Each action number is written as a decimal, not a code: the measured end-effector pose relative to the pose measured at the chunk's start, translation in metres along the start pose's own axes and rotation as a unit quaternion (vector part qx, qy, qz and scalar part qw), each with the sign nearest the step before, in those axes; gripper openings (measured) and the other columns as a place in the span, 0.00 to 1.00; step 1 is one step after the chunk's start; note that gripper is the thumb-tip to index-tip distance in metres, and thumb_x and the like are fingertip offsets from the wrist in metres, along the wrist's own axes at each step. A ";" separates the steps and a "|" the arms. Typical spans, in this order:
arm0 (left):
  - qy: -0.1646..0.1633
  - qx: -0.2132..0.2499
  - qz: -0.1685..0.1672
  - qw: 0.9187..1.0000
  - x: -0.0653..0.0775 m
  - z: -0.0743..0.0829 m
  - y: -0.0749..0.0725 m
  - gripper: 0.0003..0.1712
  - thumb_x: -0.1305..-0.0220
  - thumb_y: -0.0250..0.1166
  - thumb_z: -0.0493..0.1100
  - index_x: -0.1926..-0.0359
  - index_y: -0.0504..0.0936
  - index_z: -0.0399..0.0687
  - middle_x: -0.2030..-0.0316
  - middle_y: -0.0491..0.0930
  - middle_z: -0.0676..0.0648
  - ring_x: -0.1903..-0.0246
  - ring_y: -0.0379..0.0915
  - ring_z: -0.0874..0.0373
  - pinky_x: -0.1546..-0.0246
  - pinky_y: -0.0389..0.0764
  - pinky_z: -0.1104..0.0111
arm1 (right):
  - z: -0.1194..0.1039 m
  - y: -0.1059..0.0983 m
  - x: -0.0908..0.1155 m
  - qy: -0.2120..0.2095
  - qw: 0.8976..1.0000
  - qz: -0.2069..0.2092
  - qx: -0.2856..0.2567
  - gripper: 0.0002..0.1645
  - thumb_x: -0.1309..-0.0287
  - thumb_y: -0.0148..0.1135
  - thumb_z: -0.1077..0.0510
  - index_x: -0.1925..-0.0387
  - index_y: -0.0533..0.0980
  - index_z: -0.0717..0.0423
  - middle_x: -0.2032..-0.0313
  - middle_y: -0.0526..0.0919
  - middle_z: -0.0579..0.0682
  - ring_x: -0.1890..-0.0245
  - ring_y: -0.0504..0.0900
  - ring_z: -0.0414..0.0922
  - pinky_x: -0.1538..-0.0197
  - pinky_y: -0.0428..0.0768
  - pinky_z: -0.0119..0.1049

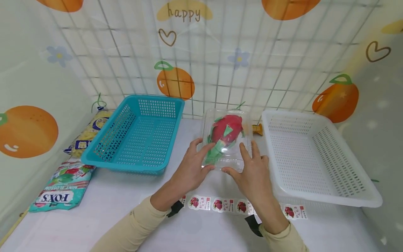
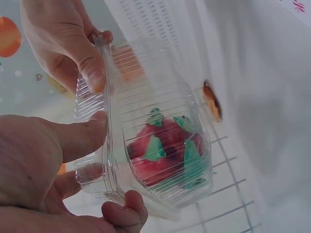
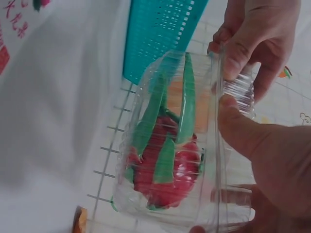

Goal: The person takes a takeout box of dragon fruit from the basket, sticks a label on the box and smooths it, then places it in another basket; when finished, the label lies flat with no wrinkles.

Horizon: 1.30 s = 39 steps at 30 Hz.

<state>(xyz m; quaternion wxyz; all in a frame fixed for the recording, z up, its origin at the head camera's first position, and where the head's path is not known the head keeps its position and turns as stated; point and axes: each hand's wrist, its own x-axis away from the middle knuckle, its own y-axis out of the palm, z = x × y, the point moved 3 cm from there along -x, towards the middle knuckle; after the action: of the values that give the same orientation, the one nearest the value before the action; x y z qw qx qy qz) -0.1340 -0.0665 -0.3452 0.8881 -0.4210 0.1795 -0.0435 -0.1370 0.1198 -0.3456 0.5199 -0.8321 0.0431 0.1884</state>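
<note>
A clear plastic clamshell box (image 1: 228, 162) stands on the white table between two baskets, its lid down. Inside lies a red dragon fruit (image 1: 230, 126) with green leaf tips, seen through the ribbed side wall in both wrist views. The left hand (image 1: 190, 170) holds the box's near left corner, thumb at the front rim and fingers over the lid. On the near right corner, the right hand (image 1: 254, 175) grips in the same way. Both thumbs press along the rim seam (image 3: 217, 145) in the right wrist view.
A teal basket (image 1: 162, 167) stands left, a white basket (image 1: 267, 150) right. Beyond the teal one lie a yellow pasta bag (image 1: 82, 140) and a FOX'S candy bag (image 1: 64, 189). A strip of dragon fruit stickers (image 1: 217, 204) runs under the forearms. A small golden-brown item (image 1: 258, 129) lies beside the box.
</note>
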 end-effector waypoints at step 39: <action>-0.031 0.004 -0.023 0.999 -0.007 -0.043 0.036 0.38 0.37 0.73 0.40 0.28 0.70 0.48 0.28 0.59 0.32 0.33 0.67 0.36 0.35 0.75 0.48 | 0.019 0.049 -0.009 0.013 0.998 -0.053 -0.009 0.56 0.53 0.80 0.37 0.26 0.67 0.53 0.27 0.61 0.70 0.59 0.72 0.65 0.61 0.79 0.51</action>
<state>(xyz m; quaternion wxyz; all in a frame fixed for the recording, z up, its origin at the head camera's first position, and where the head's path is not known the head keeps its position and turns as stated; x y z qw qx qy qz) -0.1581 -0.0733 -0.3957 0.8934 -0.4230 0.1420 -0.0519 -0.1639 0.1134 -0.3911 0.5208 -0.8403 0.0041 0.1506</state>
